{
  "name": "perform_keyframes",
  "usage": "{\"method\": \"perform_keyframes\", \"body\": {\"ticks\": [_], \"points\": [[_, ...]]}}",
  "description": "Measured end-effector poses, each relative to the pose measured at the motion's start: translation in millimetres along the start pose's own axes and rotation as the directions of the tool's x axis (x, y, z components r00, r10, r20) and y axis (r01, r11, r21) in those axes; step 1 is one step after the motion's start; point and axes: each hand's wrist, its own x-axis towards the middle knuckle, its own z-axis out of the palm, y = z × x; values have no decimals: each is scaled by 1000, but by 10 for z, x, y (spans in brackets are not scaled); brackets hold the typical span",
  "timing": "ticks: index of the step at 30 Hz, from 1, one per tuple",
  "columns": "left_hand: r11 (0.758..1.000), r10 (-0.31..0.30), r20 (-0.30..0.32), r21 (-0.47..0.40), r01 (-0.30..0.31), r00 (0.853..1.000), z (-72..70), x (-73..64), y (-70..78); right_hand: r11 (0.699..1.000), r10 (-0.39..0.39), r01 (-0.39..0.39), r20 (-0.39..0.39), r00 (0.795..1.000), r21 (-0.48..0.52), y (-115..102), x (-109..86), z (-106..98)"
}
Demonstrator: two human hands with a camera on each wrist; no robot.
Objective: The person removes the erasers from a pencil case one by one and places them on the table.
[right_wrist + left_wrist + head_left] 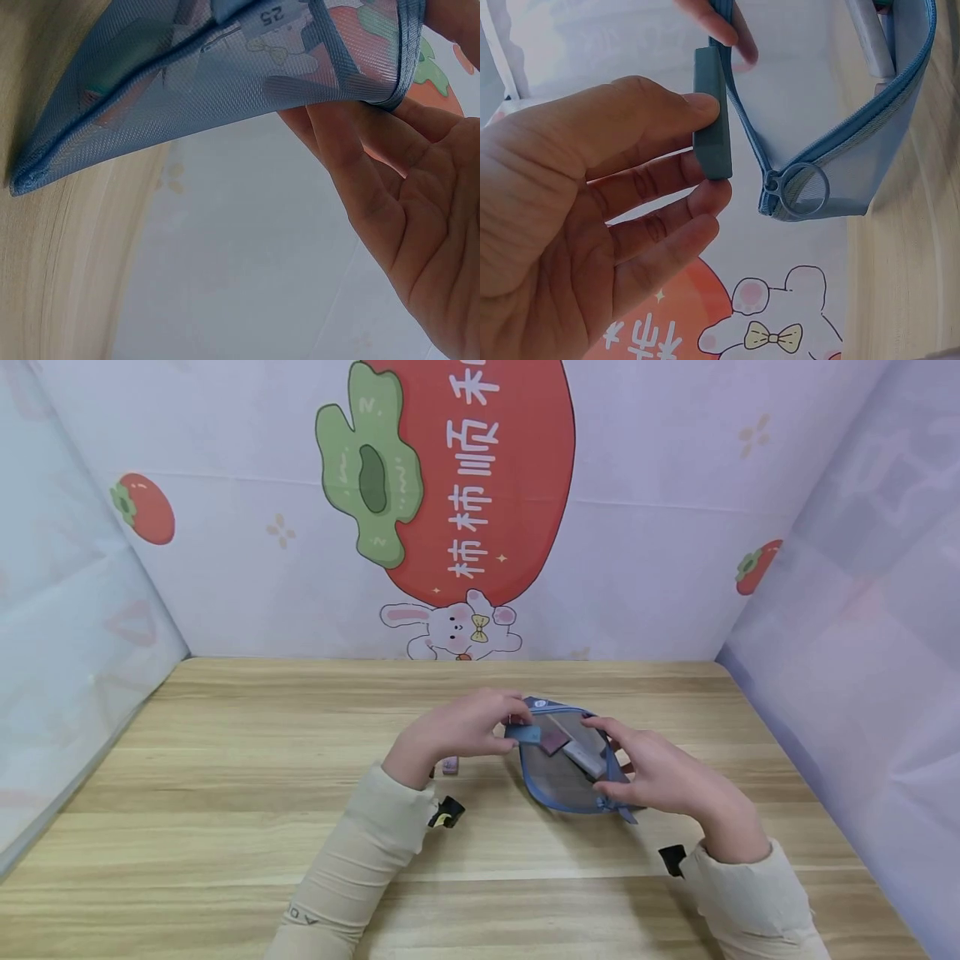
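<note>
Between thumb and fingertips, my left hand (pixel 468 724) pinches a small blue-green eraser (pixel 525 734) at the left rim of a blue mesh zipper pouch (pixel 553 789). The left wrist view shows the eraser (pixel 712 112) held upright, near the pouch's zipper pull ring (pixel 805 189). My right hand (pixel 663 774) grips the pouch's right edge, thumb at the near side and fingers at the far side. The pouch mouth is spread open. Inside lie a dark red block (pixel 554 742) and a pale grey bar (pixel 585 760). Through the mesh (pixel 217 97), more contents show dimly.
A small pink block (pixel 450 765) lies on the wooden table (pixel 225 827), left of the pouch and beside my left wrist. Black pieces (pixel 447 812) show at my wrists. A printed cloth wall (pixel 637 568) rises behind the table, with more cloth at both sides.
</note>
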Motion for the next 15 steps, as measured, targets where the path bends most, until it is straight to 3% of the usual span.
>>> {"method": "perform_keyframes", "body": {"ticks": [15], "points": [[998,-56,-21,32,57,998,-93,-216,-139,1000,-17,17,-7,1000,2,-44,1,-17]]}}
